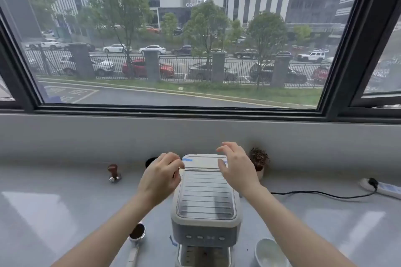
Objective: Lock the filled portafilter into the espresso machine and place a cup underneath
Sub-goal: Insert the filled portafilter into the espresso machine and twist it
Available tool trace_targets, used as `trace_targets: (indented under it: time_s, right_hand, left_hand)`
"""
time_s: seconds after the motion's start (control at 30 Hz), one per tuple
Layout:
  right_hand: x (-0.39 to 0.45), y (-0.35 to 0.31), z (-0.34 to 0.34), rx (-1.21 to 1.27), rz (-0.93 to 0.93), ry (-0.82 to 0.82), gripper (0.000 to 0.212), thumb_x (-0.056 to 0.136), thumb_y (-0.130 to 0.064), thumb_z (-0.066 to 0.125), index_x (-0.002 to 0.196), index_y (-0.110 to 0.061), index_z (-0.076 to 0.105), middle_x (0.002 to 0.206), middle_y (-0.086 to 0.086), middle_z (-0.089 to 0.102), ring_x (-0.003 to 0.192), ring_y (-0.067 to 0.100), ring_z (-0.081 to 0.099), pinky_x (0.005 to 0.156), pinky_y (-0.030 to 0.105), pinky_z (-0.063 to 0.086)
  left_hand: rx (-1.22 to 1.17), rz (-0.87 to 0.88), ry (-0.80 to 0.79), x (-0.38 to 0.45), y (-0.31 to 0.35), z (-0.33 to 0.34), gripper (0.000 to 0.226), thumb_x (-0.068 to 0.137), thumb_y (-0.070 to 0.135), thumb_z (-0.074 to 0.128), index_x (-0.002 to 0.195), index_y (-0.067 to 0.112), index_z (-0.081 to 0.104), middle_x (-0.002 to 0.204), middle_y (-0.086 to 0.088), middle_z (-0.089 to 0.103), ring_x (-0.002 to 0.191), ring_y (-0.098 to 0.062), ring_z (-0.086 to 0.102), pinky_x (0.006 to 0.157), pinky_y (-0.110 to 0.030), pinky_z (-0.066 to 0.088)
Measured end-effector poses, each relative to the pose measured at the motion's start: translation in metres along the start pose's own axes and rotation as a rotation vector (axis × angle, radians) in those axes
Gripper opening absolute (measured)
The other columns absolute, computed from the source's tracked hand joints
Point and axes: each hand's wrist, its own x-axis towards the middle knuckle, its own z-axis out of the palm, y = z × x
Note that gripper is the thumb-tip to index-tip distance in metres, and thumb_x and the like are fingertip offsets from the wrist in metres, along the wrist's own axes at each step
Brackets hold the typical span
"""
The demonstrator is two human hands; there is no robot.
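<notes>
Cup: a pale, round ceramic cup (269, 252) stands empty on the grey counter (65, 201) at the near edge, just right of the machine's base, not yet under the spout.
Portafilter: a metal portafilter with dark grounds in its basket (137, 232) lies on the counter just left of the machine, its pale handle running toward the near edge; it is not locked in.
Machine: a light grey boxy espresso machine with a ribbed top tray (205, 199) sits centre, button row facing the wearer; the drip tray below looks bare, though the group head is hidden under the overhang.
Left hand: the left hand (160, 176) hovers at the machine's rear left corner, fingers loosely curled, holding nothing.
Right hand: the right hand (236, 167) hovers over the rear right corner, fingers spread, holding nothing; whether either hand touches the pale lid there is hard to tell.
Progress: neither step is done; both the locking and the cup placing remain.
Open room: bare counter lies wide on both sides of the machine.
Far edge: a brown-handled metal tamper (114, 172) stands back left, a small potted plant (259, 160) back right against the grey sill wall.
Hazard: a black power cord (325, 195) trails right toward a white power strip (386, 188), well apart from the cup.
</notes>
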Motion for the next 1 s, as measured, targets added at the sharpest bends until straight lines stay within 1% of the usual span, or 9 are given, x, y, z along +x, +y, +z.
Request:
trace_targets:
  time_s: [0.13,0.27,0.4,0.47,0.53,0.63,0.83,0.93,1.0]
  right_hand:
    - [-0.023,0.005,0.030,-0.068,0.087,-0.167,0.035,0.092,-0.022,0.046,0.125,-0.021,0.056,0.143,-0.004,0.046,0.129,0.017,0.043,0.100,0.030,0.037]
    - [-0.035,0.009,0.048,-0.146,0.112,-0.226,0.038,0.094,-0.029,0.039,0.129,-0.018,0.052,0.143,-0.003,0.046,0.128,0.020,0.043,0.103,0.031,0.032]
    - [-0.042,0.005,0.063,-0.149,0.144,-0.258,0.058,0.087,-0.044,0.022,0.133,-0.016,0.045,0.147,0.004,0.041,0.137,0.024,0.033,0.113,0.036,0.024]
    - [-0.045,0.005,0.068,-0.157,0.169,-0.274,0.074,0.081,-0.051,0.007,0.140,-0.018,0.036,0.157,0.005,0.028,0.147,0.022,0.017,0.119,0.039,0.012]
    - [-0.047,0.006,0.070,-0.182,0.167,-0.271,0.078,0.078,-0.053,0.002,0.142,-0.019,0.032,0.159,0.004,0.023,0.148,0.020,0.013,0.119,0.040,0.009]
    - [-0.048,0.007,0.070,-0.218,0.165,-0.303,0.063,0.092,-0.050,0.015,0.146,-0.020,0.027,0.161,0.004,0.019,0.149,0.020,0.010,0.120,0.041,0.007]
    - [-0.046,0.007,0.072,-0.270,0.157,-0.338,0.063,0.095,-0.051,0.021,0.149,-0.019,0.022,0.162,0.004,0.014,0.150,0.019,0.006,0.121,0.040,0.003]
    - [-0.046,0.007,0.073,-0.261,0.168,-0.329,0.062,0.095,-0.051,0.024,0.149,-0.021,0.022,0.162,0.002,0.014,0.150,0.017,0.005,0.121,0.039,0.002]
    - [-0.046,0.006,0.075,-0.246,0.172,-0.325,0.061,0.095,-0.051,0.024,0.149,-0.022,0.023,0.163,0.001,0.014,0.150,0.017,0.004,0.121,0.038,0.001]
  left_hand:
    - [-0.049,-0.118,-0.045,-0.049,0.004,0.019,0.023,0.079,0.017,0.050,0.096,0.017,0.064,0.101,0.003,0.062,0.094,-0.013,0.053,0.076,-0.020,0.045]
    - [-0.031,-0.328,-0.006,-0.096,-0.007,0.037,0.027,0.079,0.015,0.056,0.106,0.015,0.061,0.107,0.000,0.063,0.097,-0.016,0.055,0.076,-0.026,0.051]
    - [0.075,-0.494,-0.141,-0.152,-0.021,0.062,0.029,0.070,0.004,0.070,0.096,0.014,0.063,0.095,-0.001,0.063,0.082,-0.022,0.063,0.050,-0.028,0.048]
    - [0.162,-0.514,-0.261,-0.182,-0.027,0.075,0.020,0.069,0.009,0.053,0.088,0.013,0.059,0.086,-0.004,0.061,0.073,-0.026,0.063,0.041,-0.029,0.045]
    - [0.186,-0.613,-0.423,-0.216,-0.032,0.089,0.027,0.066,0.015,0.037,0.086,0.009,0.053,0.077,-0.008,0.056,0.062,-0.030,0.059,0.033,-0.031,0.044]
    - [0.210,-0.695,-0.589,-0.257,-0.028,0.102,0.028,0.056,0.004,0.058,0.084,0.001,0.052,0.073,-0.015,0.055,0.050,-0.034,0.052,0.027,-0.029,0.036]
    - [0.202,-0.787,-0.584,-0.276,-0.032,0.106,0.055,0.035,-0.016,0.075,0.083,-0.004,0.052,0.068,-0.018,0.050,0.053,-0.034,0.050,0.029,-0.031,0.040]
    - [0.134,-0.954,-0.554,-0.284,-0.035,0.110,0.046,0.042,-0.018,0.074,0.076,-0.001,0.048,0.069,-0.021,0.048,0.054,-0.036,0.050,0.034,-0.031,0.033]
    - [0.096,-1.056,-0.555,-0.284,-0.035,0.107,0.031,0.061,-0.012,0.066,0.082,-0.001,0.046,0.075,-0.022,0.051,0.061,-0.038,0.053,0.043,-0.035,0.034]
